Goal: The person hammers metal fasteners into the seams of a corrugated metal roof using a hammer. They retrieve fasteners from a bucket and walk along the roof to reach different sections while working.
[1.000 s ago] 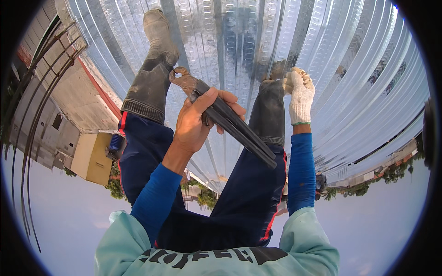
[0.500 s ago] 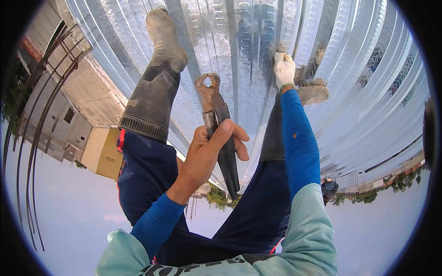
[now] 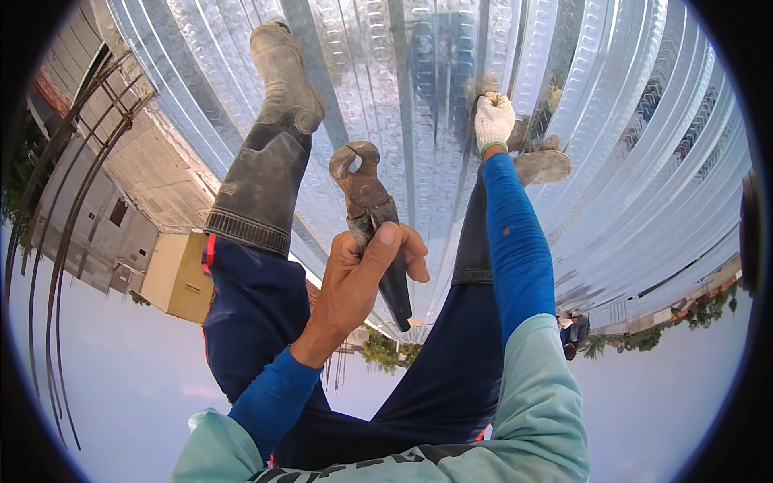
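Note:
My bare left hand (image 3: 354,270) is closed around the black handles of rusty end-cutting pincers (image 3: 366,191). Their curved jaws point away from me, above the ribbed metal decking (image 3: 439,72), and nothing shows between them. To the right, my right hand (image 3: 493,122), in a white knit glove, is clenched low by the decking, close beside my right boot (image 3: 541,167). Whatever its fingers may grip is hidden. My left boot (image 3: 270,153), grey with dust, rests on the decking to the left of the pincers.
Bent rebar (image 3: 68,209) sticks out at the far left, past the edge of the decking. A concrete ledge (image 3: 161,137) runs along that edge. Another person (image 3: 573,332) is in the distance at the right. A yellowish box-like structure (image 3: 177,274) stands at lower left.
The pincers have turned a little in my left hand, their jaws shifting left and toward me. My gloved right hand stays clenched in nearly the same place.

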Demonstrator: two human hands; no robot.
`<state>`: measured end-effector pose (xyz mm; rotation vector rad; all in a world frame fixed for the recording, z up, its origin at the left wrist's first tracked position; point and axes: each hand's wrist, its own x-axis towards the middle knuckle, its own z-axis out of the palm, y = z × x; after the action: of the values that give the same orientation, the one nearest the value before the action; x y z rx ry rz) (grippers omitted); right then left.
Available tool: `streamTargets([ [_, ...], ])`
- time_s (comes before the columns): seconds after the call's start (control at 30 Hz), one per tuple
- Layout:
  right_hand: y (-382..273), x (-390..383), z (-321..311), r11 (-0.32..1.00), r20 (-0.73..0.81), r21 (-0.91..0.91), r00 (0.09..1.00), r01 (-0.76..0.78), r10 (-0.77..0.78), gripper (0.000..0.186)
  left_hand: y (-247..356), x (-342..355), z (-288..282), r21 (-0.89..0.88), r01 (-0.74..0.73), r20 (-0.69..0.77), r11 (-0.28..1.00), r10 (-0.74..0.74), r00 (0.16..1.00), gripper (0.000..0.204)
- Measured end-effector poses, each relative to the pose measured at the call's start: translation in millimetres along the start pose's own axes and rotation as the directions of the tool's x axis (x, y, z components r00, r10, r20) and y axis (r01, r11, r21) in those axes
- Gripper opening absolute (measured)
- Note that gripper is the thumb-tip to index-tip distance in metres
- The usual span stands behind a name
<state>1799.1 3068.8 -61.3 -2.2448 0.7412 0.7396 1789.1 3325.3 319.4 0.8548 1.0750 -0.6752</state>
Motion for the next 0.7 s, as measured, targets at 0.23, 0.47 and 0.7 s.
streamTargets([
  [0.23,13,14,-12,0.999,0.233,0.037,0.972,-0.016,0.007,0.012,-3,-2,2,-0.075,0.014,0.028,0.997,-0.012,1.0,0.055],
  [0.47,4,-6,-30,1.0,0.341,-0.011,0.94,-0.01,0.013,0.017,-9,1,12,-0.08,-0.007,0.029,0.997,0.009,1.0,0.05],
  [0.7,-207,-150,-145,0.911,0.494,0.362,0.87,-0.2,-0.005,0.013,4,3,6,-0.159,-0.102,-0.056,0.982,0.094,0.994,0.078],
])
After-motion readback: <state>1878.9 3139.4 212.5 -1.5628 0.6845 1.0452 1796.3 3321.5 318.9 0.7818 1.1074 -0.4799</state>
